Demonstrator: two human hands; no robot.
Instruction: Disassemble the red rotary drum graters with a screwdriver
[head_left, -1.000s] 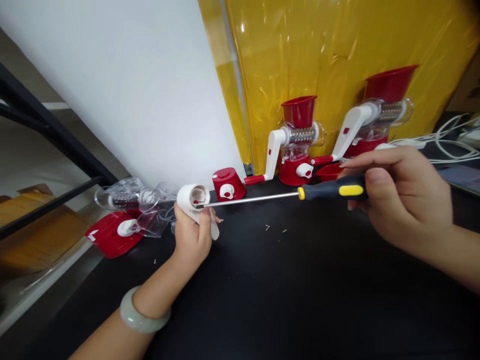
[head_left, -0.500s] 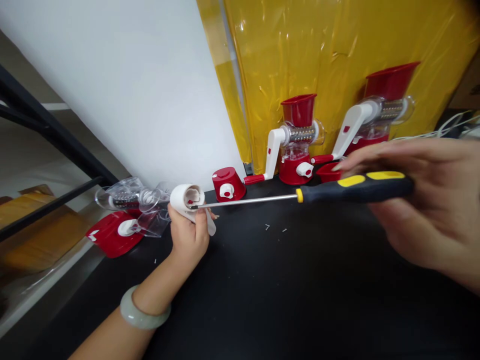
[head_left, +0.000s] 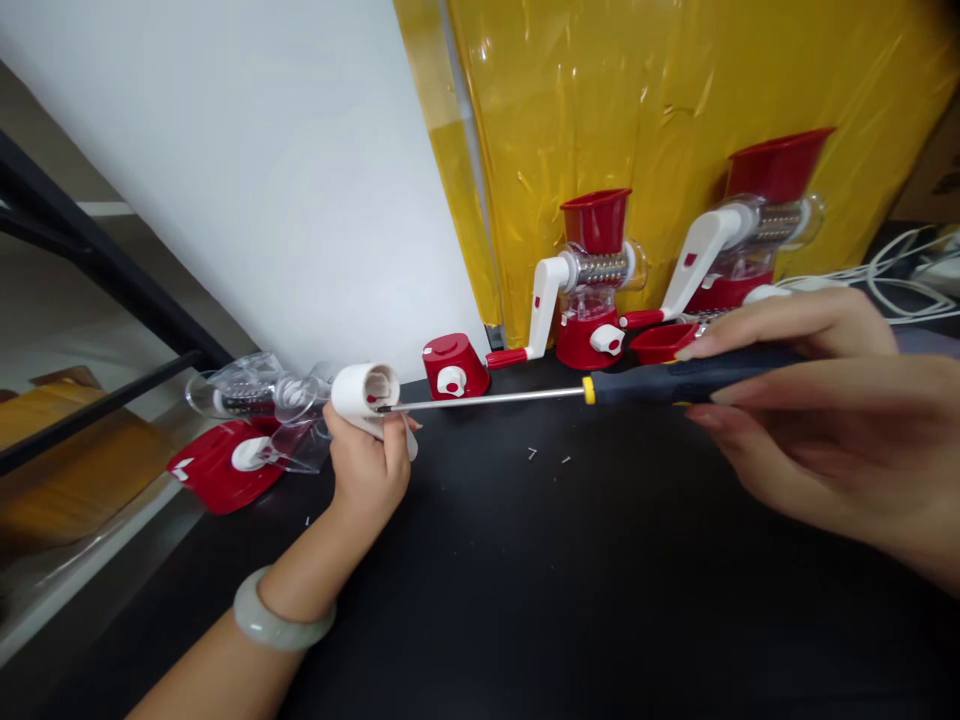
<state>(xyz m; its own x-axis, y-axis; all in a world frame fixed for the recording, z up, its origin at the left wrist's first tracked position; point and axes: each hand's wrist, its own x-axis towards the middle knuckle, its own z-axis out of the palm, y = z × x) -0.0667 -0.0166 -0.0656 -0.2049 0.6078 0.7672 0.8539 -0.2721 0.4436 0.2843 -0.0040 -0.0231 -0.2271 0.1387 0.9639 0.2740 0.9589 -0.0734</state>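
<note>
My left hand is closed around a white plastic crank part, whose round hollow end faces right. On the right, my right hand grips the dark handle of a screwdriver, fingers wrapped round it. The long metal shaft runs left, nearly level, and its tip is at the opening of the white part. Whether the tip touches a screw inside is too small to tell. Small screws lie on the black table below the shaft.
Behind stand a red base and two red rotary graters against yellow wrapping. A red base with clear parts lies at left, beside a black rack frame. White cables are at far right.
My right hand's fingers have closed round the screwdriver handle, which has turned so its yellow patches are hidden. The white part has shifted slightly left and its opening has turned.
</note>
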